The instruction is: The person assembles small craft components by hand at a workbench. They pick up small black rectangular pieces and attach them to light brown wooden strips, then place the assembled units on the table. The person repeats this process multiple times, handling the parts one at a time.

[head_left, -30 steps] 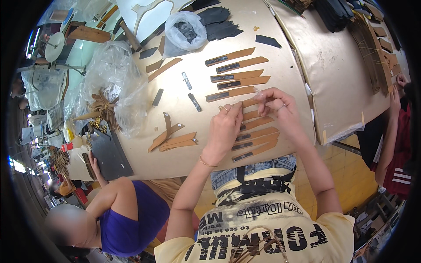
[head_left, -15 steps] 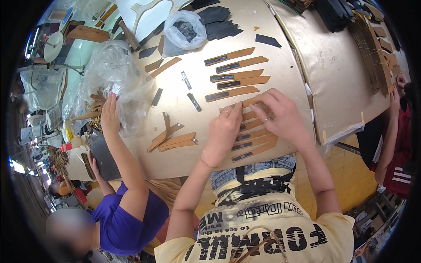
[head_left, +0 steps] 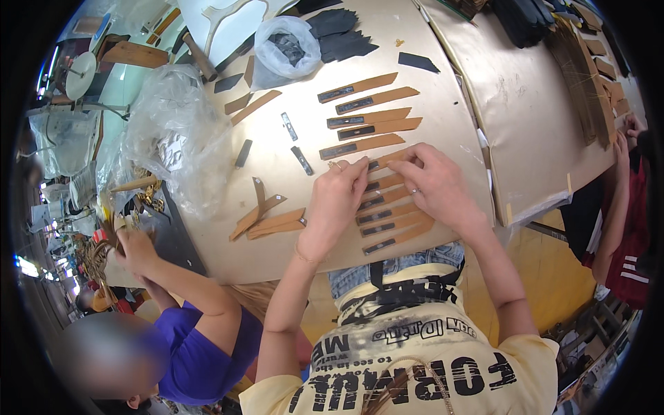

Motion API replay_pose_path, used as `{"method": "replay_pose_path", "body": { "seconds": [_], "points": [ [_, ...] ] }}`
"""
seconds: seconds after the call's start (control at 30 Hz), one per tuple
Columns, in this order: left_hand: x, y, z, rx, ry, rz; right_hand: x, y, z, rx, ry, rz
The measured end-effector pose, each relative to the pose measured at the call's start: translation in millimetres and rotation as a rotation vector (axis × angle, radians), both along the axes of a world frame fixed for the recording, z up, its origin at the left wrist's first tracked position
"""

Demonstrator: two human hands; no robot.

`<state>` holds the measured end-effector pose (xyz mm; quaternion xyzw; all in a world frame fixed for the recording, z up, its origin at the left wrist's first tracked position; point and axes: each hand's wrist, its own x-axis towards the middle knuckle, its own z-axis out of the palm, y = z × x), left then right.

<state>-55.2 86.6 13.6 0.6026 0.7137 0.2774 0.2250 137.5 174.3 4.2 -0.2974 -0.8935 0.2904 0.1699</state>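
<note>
Between my two hands lies a tan leather strip (head_left: 389,160) with a dark rectangular piece on its left end. My left hand (head_left: 335,202) has thumb and forefinger pressed together at that dark end. Fingers of my right hand (head_left: 446,188) pinch the strip farther right, hiding part of it. Below my hands, several similar strips (head_left: 395,228) with dark end pieces are fanned toward the table's near edge. Beyond my hands lies another group of such strips (head_left: 370,127). Two loose dark metal-like pieces, one (head_left: 302,160) nearer to my left hand, rest to the left.
Plain tan strips (head_left: 277,225) lie left of my left arm. Clear plastic bags (head_left: 176,138) sit farther left, and a white bag of black pieces (head_left: 287,52) stands at the back beside stacked black pieces (head_left: 342,34). A co-worker's hands (head_left: 135,249) are at left; another person (head_left: 626,207) is at right.
My hands stay on the strip; the left has shifted slightly left and its dark end piece now shows. The co-worker's hand has moved from the plastic bag toward the near left.
</note>
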Motion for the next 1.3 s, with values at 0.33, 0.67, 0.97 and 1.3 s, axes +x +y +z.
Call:
{"method": "replay_pose_path", "body": {
  "seconds": [0.33,0.67,0.97,1.3],
  "points": [
    [16,-5,-18,0.110,0.294,-0.087,-5,-3,-3,0.306,-0.102,0.099],
    [17,-3,-19,0.161,0.020,0.014,-5,-3,0,0.287,-0.099,0.100],
    [14,0,-18,0.169,-0.150,0.142,-7,-6,3,0.348,-0.178,0.110],
    [-48,-44,-7,0.185,-1.180,0.808,-12,-4,7,0.371,-0.193,0.124]
  ]
}}
